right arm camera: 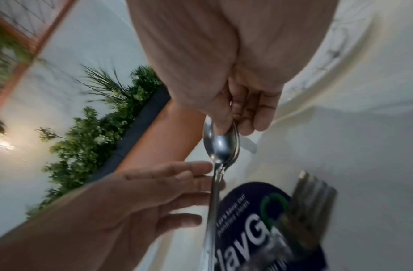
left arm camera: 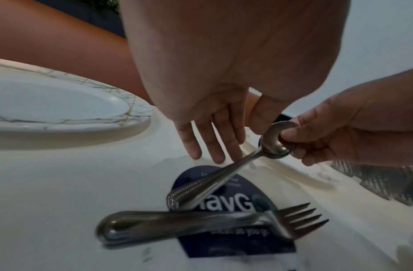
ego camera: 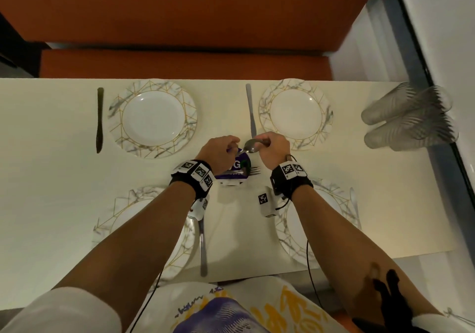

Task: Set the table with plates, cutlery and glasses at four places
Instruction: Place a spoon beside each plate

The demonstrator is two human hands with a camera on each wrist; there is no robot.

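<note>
My right hand pinches the bowls of two stacked metal spoons above the table's middle. In the right wrist view the thumb lies in the top bowl of the spoons. My left hand reaches in from the left, its straight fingers touching the spoon handles. Under the spoons, forks lie across a purple printed card. Four marbled plates lie at far left, far right, near left and near right.
A dark knife lies left of the far left plate, and a silver knife left of the far right plate. Another knife lies beside the near left plate. Clear glasses lie stacked at the right edge. An orange bench runs behind.
</note>
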